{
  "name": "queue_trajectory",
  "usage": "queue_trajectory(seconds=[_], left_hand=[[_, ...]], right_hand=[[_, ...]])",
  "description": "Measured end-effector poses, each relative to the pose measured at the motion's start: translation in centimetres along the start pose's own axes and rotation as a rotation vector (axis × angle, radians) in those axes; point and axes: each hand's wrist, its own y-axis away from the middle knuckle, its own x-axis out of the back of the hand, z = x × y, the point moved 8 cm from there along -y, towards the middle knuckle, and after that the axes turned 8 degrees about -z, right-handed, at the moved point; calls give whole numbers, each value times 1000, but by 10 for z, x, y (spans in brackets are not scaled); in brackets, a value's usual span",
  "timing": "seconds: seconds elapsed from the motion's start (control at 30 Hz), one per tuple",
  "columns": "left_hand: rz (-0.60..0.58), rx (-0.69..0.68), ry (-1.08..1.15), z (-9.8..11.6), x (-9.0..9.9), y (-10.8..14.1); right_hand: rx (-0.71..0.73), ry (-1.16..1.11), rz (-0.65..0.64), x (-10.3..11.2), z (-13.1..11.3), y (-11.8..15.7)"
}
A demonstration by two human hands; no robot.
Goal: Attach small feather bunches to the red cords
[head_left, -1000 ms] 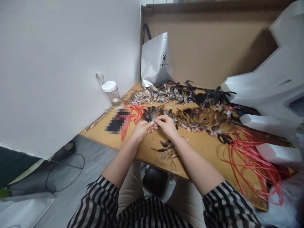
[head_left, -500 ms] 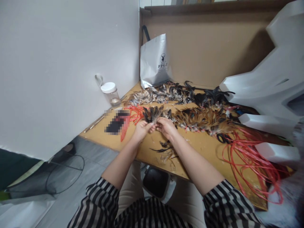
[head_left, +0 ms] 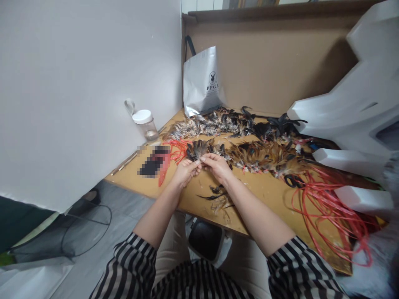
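Observation:
Between my two hands is a small bunch of dark brown feathers (head_left: pixel 199 148), its tips fanning away from me. My left hand (head_left: pixel 187 171) pinches the lower end of the bunch between thumb and fingers. My right hand (head_left: pixel 216 165) meets it from the other side, thumb and fingertips pressed together at the same stems. What the right fingertips grip is too small to make out. Just right of my hands lies a row of golden-brown feather bunches (head_left: pixel 268 158). Loose dark feathers (head_left: pixel 216 197) lie on the yellow table (head_left: pixel 187 199) nearer to me.
Behind stand a silver bag (head_left: pixel 201 83) and a long row of mottled feathers (head_left: pixel 212 124). A white-lidded jar (head_left: pixel 146 124) is at the left edge. Red plastic strips (head_left: pixel 327 211) and black scissors (head_left: pixel 291 181) lie at right, beside white foam (head_left: pixel 352 108).
My left hand has turned slightly, and its fingers have curled lower. The right fingertips have shifted a little on the stems. The feathers stay in nearly the same place.

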Motion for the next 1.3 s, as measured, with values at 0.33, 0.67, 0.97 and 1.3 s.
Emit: queue_trajectory(seconds=[0.33, 0.67, 0.97, 1.3], left_hand=[[72, -116, -206, 2, 7, -4], [216, -113, -139, 8, 19, 0], [311, -135, -7, 8, 32, 1], [288, -150, -7, 7, 31, 0]], right_hand=[[124, 59, 99, 6, -5, 1], [114, 274, 185, 35, -18, -2], [116, 1120, 218, 46, -39, 4], [-2, 1641, 208, 29, -19, 4]])
